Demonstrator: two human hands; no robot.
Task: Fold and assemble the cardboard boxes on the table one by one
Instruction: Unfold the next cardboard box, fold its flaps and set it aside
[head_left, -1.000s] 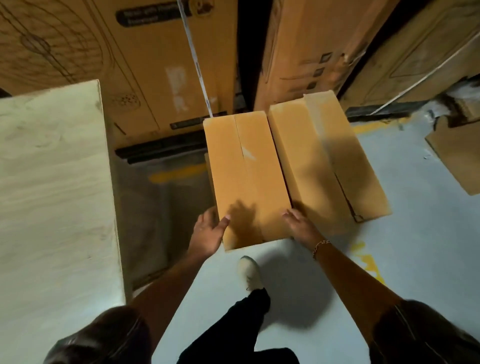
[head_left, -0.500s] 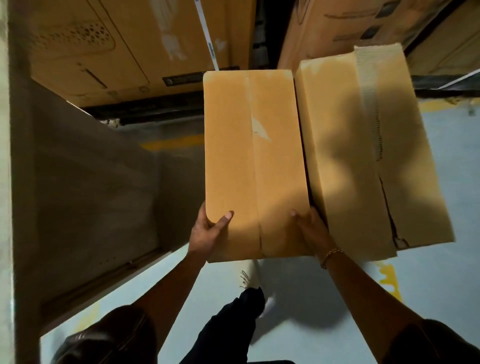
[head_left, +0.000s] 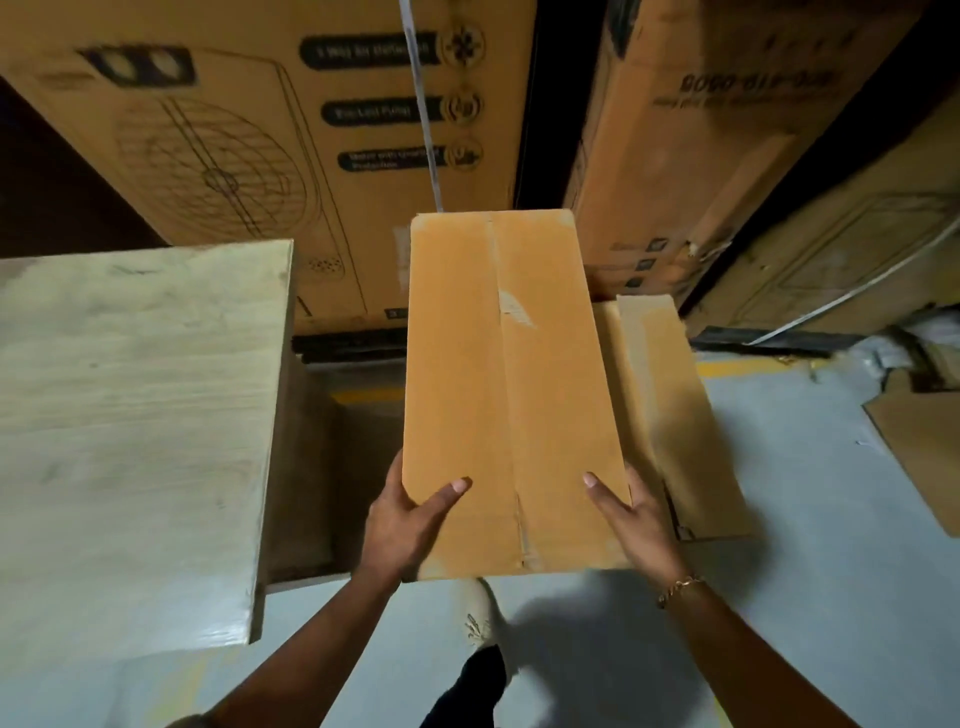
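Beside the pale wooden table (head_left: 130, 415), at its right edge, left hand (head_left: 405, 525) and right hand (head_left: 636, 525) each grasp a near corner of the closed brown rectangular cardboard box (head_left: 509, 389).

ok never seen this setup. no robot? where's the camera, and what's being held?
No robot here: a person works bare-handed. The camera is worn on the head, wide-angle, looking forward and down, so you see what the person sees. The left hand and right hand each grip a near corner of a closed cardboard box, thumbs on top, holding it above the floor. A second box sits on the floor to its right. The wooden table is at the left; large printed cartons stand behind.
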